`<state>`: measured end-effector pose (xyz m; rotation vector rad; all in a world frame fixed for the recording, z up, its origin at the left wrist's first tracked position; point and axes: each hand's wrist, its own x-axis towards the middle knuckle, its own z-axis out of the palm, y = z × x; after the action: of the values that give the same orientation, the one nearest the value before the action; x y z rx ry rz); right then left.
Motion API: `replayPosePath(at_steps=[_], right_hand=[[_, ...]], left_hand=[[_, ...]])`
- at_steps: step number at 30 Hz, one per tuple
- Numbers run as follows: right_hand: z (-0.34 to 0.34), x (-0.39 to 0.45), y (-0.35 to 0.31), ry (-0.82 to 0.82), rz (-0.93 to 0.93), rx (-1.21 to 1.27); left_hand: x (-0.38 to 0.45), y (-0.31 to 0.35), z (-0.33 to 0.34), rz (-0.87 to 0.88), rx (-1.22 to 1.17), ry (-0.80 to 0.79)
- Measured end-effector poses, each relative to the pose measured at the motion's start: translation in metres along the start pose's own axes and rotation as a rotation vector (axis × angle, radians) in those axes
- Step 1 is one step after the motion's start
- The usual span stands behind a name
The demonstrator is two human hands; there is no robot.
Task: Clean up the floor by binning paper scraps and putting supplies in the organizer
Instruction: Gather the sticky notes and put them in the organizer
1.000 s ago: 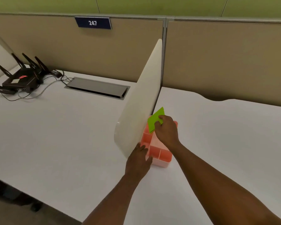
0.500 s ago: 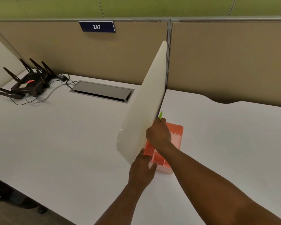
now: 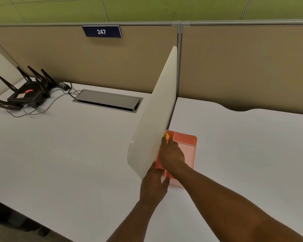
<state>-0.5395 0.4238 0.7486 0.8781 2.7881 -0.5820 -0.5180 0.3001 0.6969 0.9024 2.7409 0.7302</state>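
Head view: the right hand (image 3: 171, 151) reaches into the pink organizer (image 3: 186, 142) beside the white divider (image 3: 154, 119), fingers pinching green-yellow sticky notes (image 3: 166, 135) at its far-left compartment. The left hand (image 3: 154, 184), fingers spread, steadies the organizer's near corner. Next, I judge: release and withdraw.

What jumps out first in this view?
Two hands meet at a pink organizer on the white desk, beside a cream divider. The right hand pushes a green slip into it; the left hand steadies its near end. A black router sits far left.
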Motion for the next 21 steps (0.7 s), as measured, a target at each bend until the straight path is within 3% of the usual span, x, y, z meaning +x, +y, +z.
replayPosePath(at_steps=[4,9,14,21], right_hand=[[0.003,-0.011,0.010,0.073,-0.018,0.006],[0.003,-0.043,0.022,0.133,-0.058,0.043],[0.005,-0.105,0.036,0.223,0.006,0.005],[0.035,-0.223,0.034,0.376,0.140,0.055]], left_hand=[[-0.003,0.003,-0.003,0.025,0.014,0.004],[-0.008,0.007,-0.009,0.099,0.129,-0.111],[-0.033,0.009,-0.030,0.191,0.182,-0.127],[-0.093,-0.006,-0.067,0.346,0.070,-0.129]])
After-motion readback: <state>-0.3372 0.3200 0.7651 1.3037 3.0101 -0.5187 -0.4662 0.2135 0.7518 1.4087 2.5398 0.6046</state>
